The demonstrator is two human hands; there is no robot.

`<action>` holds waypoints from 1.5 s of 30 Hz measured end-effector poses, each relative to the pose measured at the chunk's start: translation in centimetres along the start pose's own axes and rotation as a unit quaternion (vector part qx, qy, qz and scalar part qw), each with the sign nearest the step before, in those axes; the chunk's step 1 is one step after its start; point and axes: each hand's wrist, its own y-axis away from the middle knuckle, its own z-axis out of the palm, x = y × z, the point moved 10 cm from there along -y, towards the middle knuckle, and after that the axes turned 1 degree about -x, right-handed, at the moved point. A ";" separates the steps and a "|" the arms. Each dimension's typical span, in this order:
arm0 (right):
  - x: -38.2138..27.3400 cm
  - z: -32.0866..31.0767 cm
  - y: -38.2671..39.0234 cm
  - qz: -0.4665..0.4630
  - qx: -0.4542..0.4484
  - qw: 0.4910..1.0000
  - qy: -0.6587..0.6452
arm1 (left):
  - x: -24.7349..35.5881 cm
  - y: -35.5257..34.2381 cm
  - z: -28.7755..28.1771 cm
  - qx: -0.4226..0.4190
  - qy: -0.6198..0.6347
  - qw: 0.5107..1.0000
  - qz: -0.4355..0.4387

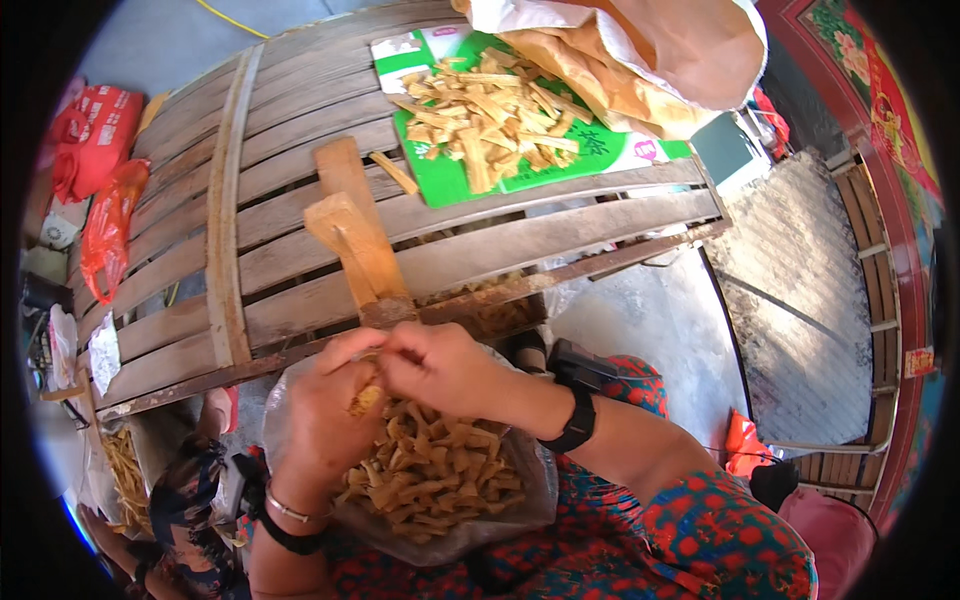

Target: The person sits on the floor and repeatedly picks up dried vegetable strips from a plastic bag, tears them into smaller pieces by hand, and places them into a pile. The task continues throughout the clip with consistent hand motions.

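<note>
My left hand (335, 425) is closed round a yellowish piece (367, 400), mostly hidden by the fingers. Against its upper end, my right hand (435, 368) is bent in with thumb and fingers pinched together; what lies between those fingertips is hidden. Both hands meet at the near edge of a slatted wooden table, beside an upright wooden block (345, 235) with a darker end. Just below them, a clear plastic bag (535, 495) on my lap holds many short tan-brown pieces (430, 475).
On the slatted table (290, 210), pale yellow strips (490, 115) are heaped on a green printed sheet (440, 185). An open paper sack (640, 60) lies beyond. Red plastic bags (115, 220) are at the left. Another person's arm (125, 550) shows at lower left, and a pink bucket (830, 530) at lower right.
</note>
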 end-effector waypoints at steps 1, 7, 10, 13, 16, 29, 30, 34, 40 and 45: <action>2.3 0.8 0.3 0.124 -0.026 0.987 -0.102 | 0.7 0.0 -0.4 0.016 0.028 0.999 0.035; -0.5 1.7 0.7 0.065 -0.042 0.974 -0.214 | -2.7 0.4 -2.5 0.091 0.227 0.965 -0.094; -1.9 0.7 0.2 -0.001 -0.039 0.999 -0.013 | -4.0 0.6 -1.8 0.093 0.334 0.928 -0.135; -2.0 0.7 0.0 -0.020 -0.080 0.996 0.026 | -4.2 0.8 -1.2 0.097 0.405 0.897 -0.150; -0.3 1.6 0.5 0.064 -0.140 0.984 -0.085 | -4.3 1.3 -0.1 0.068 0.525 0.823 -0.207; 0.9 -0.1 -0.2 0.119 -0.071 0.944 -0.300 | -5.9 1.4 -3.2 0.143 0.405 0.877 -0.217; 1.1 0.1 -0.2 0.134 -0.080 0.940 -0.302 | -5.7 1.1 -2.3 0.106 0.449 0.861 -0.212; 2.6 0.7 0.2 0.207 -0.092 0.931 -0.285 | -5.7 1.2 0.3 0.026 0.531 0.811 -0.245; 3.7 0.6 0.2 0.254 -0.046 0.914 -0.313 | -7.4 1.6 -0.2 0.114 0.525 0.801 -0.264; 1.7 -3.8 -2.1 0.110 0.103 0.984 -0.091 | -8.7 0.9 -0.7 0.170 0.498 0.807 -0.269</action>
